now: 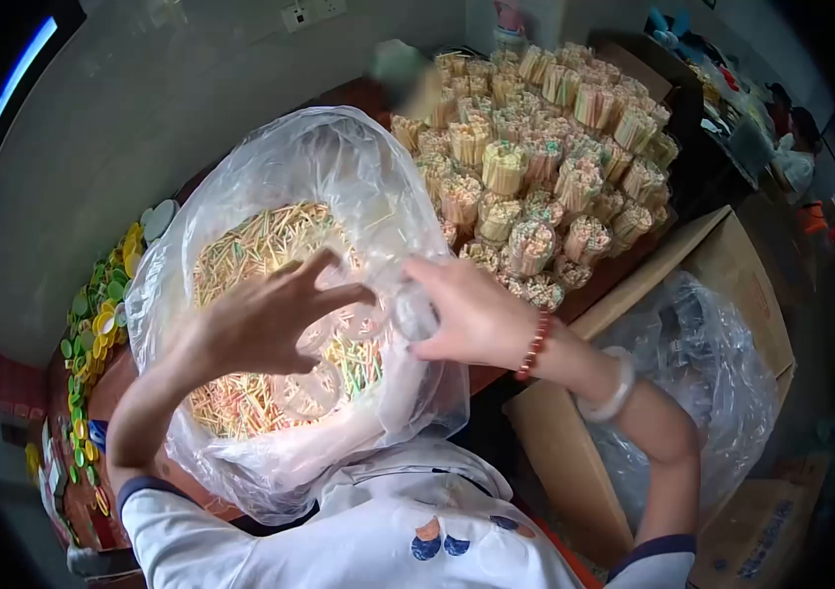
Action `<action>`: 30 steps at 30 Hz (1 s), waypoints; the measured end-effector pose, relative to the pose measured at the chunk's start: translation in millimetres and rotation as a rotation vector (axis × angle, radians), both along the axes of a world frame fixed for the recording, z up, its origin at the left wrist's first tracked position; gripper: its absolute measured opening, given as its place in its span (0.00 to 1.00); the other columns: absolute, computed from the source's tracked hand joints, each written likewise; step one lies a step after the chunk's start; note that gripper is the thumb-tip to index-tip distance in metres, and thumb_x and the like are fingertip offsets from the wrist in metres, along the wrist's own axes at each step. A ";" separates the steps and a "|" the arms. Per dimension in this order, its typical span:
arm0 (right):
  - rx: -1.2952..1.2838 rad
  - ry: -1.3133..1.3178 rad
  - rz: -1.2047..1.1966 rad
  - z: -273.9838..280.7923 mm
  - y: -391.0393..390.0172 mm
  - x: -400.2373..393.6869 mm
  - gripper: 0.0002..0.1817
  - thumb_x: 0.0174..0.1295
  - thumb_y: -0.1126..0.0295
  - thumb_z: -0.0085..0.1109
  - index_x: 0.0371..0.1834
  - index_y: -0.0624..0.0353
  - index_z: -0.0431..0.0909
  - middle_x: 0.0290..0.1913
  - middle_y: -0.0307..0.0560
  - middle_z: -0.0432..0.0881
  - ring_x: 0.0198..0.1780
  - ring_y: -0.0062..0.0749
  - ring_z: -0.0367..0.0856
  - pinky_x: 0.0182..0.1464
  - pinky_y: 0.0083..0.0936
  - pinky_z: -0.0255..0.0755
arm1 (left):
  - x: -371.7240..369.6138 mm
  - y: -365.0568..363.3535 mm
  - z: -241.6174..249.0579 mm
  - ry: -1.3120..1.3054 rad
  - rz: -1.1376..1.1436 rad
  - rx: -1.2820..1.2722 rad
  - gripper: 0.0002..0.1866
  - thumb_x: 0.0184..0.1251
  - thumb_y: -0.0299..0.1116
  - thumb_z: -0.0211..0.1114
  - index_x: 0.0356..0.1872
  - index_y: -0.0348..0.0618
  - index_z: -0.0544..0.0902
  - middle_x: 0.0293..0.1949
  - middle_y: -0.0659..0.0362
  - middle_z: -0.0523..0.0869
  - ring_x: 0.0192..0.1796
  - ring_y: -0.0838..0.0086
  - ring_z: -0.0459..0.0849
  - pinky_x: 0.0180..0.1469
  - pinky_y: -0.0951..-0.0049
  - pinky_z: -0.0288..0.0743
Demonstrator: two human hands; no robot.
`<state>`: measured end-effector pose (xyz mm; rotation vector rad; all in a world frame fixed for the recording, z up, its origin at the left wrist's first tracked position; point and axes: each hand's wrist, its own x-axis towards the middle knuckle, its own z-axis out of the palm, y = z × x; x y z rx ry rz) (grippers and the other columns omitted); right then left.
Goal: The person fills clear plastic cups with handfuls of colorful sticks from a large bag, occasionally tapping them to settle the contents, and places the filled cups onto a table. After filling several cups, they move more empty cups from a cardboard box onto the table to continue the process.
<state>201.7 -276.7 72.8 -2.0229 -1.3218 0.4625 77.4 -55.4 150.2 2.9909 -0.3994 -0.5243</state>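
My right hand (471,314), with a red bead bracelet at the wrist, has thumb and fingers around a clear plastic cup (415,314) over the right side of a large clear plastic bag (157,285). My left hand (265,314) hovers above the bag's middle, fingers spread and slightly blurred, holding nothing. Many short, thin, pastel-coloured sticks (226,398) fill the bag. Among them rests a clear round container (307,393), just below my left hand. Other clear round shapes between my hands are partly hidden and hard to make out.
Many clear cups packed with sticks (535,167) stand crowded and stacked behind the bag. Green, yellow and white lids (103,324) lie along the left. At right, an open cardboard box (574,456) holds a clear plastic liner (712,383). People sit farther back right.
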 end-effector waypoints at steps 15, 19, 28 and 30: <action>-0.344 -0.115 0.424 -15.5 126.8 -44.0 0.45 0.57 0.58 0.78 0.76 0.60 0.66 0.60 0.63 0.78 0.59 0.56 0.82 0.63 0.45 0.76 | -170.5 84.6 -91.2 -0.225 0.358 0.150 0.23 0.67 0.28 0.66 0.64 0.51 0.83 0.78 0.50 0.65 0.77 0.49 0.66 0.74 0.50 0.71; 0.027 -0.078 0.489 -1.8 158.0 -64.4 0.52 0.55 0.56 0.80 0.80 0.61 0.61 0.71 0.65 0.73 0.76 0.59 0.68 0.76 0.46 0.66 | -178.5 90.9 -63.1 -0.161 0.614 -0.154 0.18 0.70 0.30 0.69 0.60 0.49 0.87 0.50 0.55 0.88 0.49 0.62 0.89 0.46 0.62 0.86; 0.440 0.177 0.057 -31.7 200.2 -47.7 0.36 0.57 0.69 0.81 0.67 0.61 0.71 0.55 0.52 0.85 0.54 0.37 0.88 0.55 0.31 0.84 | -108.6 172.3 -67.4 -0.534 0.655 -0.622 0.18 0.76 0.24 0.59 0.63 0.36 0.82 0.51 0.51 0.90 0.49 0.59 0.90 0.57 0.65 0.87; 0.576 0.583 -0.238 -75.9 203.7 -11.8 0.34 0.58 0.73 0.79 0.66 0.64 0.72 0.57 0.48 0.84 0.54 0.32 0.85 0.58 0.29 0.80 | -73.7 205.9 -98.1 -0.514 0.376 -0.151 0.33 0.69 0.25 0.63 0.77 0.40 0.69 0.68 0.49 0.78 0.71 0.58 0.77 0.76 0.58 0.72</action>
